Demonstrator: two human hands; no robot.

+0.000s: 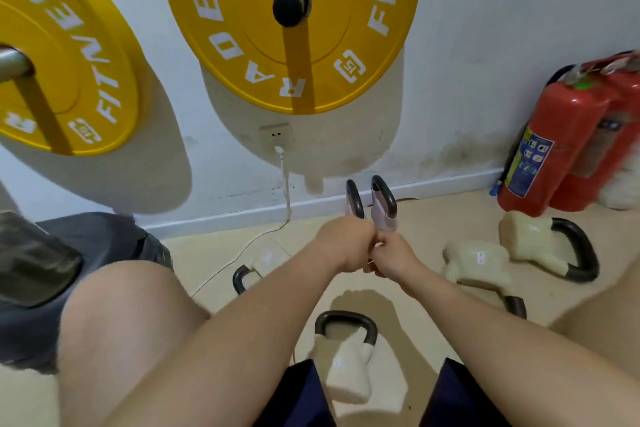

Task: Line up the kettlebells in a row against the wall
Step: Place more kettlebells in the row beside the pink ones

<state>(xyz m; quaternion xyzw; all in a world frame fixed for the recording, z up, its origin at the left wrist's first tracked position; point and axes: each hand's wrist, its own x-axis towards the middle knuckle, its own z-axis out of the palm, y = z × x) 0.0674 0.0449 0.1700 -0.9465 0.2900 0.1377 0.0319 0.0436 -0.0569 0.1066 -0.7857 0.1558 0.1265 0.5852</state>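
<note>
Two pinkish kettlebells with black handles stand near the wall's baseboard. My left hand (349,244) grips the left kettlebell (354,198), and my right hand (393,258) grips the right kettlebell (383,204); their bodies are mostly hidden behind my hands. Several cream kettlebells lie tipped on the floor: one (348,378) between my knees, one (479,263) to the right, another (533,241) further right, and one (266,258) partly hidden under my left forearm.
Two yellow weight plates (242,10) (65,87) hang on wall pegs above. A white cable (285,184) runs from a wall socket to the floor. Red fire extinguishers (561,146) stand at the right. A grey bag (41,263) lies at the left.
</note>
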